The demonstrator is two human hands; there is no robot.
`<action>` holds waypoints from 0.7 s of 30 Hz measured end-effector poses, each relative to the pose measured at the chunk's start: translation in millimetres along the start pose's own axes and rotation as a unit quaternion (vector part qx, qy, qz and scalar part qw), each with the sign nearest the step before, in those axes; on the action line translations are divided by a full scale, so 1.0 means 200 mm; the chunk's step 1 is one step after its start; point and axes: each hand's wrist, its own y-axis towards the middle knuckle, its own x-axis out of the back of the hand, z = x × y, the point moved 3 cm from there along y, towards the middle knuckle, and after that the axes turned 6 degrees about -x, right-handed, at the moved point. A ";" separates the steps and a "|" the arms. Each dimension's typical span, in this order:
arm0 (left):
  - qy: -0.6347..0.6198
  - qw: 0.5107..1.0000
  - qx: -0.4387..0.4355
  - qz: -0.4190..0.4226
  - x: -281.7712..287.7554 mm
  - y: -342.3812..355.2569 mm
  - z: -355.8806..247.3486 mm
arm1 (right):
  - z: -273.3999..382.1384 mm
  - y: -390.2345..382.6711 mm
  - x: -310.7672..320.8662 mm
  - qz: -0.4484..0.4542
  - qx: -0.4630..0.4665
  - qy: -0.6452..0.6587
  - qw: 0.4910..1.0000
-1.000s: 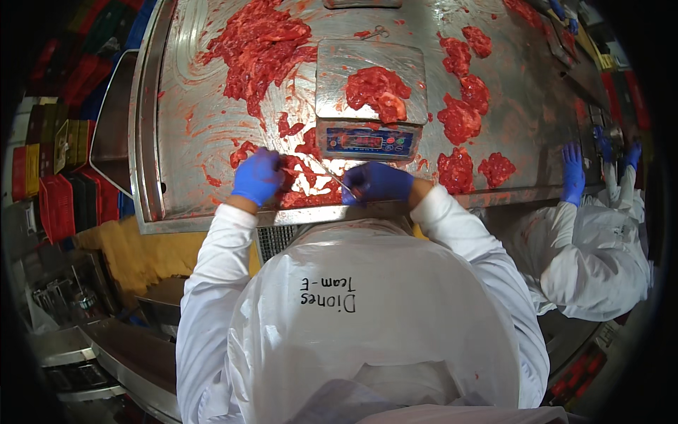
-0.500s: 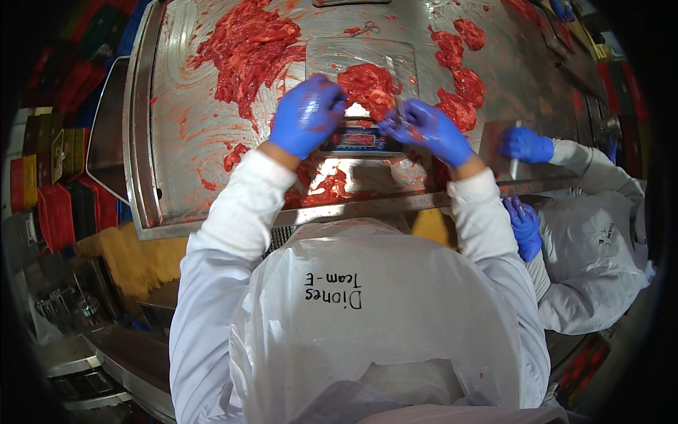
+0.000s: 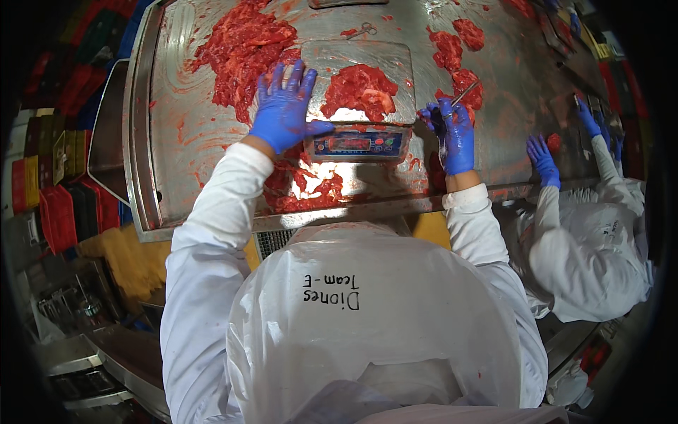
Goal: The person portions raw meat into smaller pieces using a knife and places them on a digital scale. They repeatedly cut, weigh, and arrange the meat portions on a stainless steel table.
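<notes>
My left hand (image 3: 286, 113), in a blue glove, is spread open beside the left edge of the scale (image 3: 359, 145), its fingertips against the large pile of red meat (image 3: 244, 49). On the scale's steel platform (image 3: 318, 63) lies a portion of meat (image 3: 361, 92) with a pale fatty patch. My right hand (image 3: 455, 134), gloved too, is to the right of the scale. Its fingers are closed around a slim metal tool (image 3: 465, 92) that points up and right, over the small meat portions (image 3: 467, 79); the grip hides the rest of the tool.
Scissors (image 3: 364, 30) lie beyond the platform. More meat scraps (image 3: 311, 189) are near the table's front edge. A co-worker in white (image 3: 586, 247) stands at the right, a gloved hand (image 3: 544, 161) over the steel table (image 3: 508, 106). Coloured crates (image 3: 56, 212) stand at the left.
Both my hands have moved away from the meat on the scale, left and right, uncovering the display. My left hand has spread open. The co-worker's hands have shifted farther over the table.
</notes>
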 end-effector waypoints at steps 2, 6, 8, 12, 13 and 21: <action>0.011 1.000 -0.013 0.021 -0.03 0.10 -0.12 | -0.07 0.05 0.03 -0.036 -0.008 0.042 0.998; -0.058 0.997 -0.039 -0.013 -0.16 0.33 -0.47 | -0.18 0.09 0.05 0.002 -0.098 0.224 0.970; -0.094 0.991 -0.096 -0.016 -0.20 0.41 -0.67 | -0.15 0.07 0.04 0.068 -0.120 0.301 0.943; -0.248 0.930 -0.272 0.003 -0.17 0.42 -0.96 | -0.17 0.08 0.28 0.033 -0.116 0.410 0.904; -0.283 0.914 -0.287 -0.034 -0.14 0.45 -0.93 | -0.17 0.10 0.41 0.013 -0.087 0.424 0.902; -0.173 0.955 0.101 -0.221 -0.28 0.54 0.78 | 0.18 -0.02 1.04 -0.257 0.089 -0.216 0.938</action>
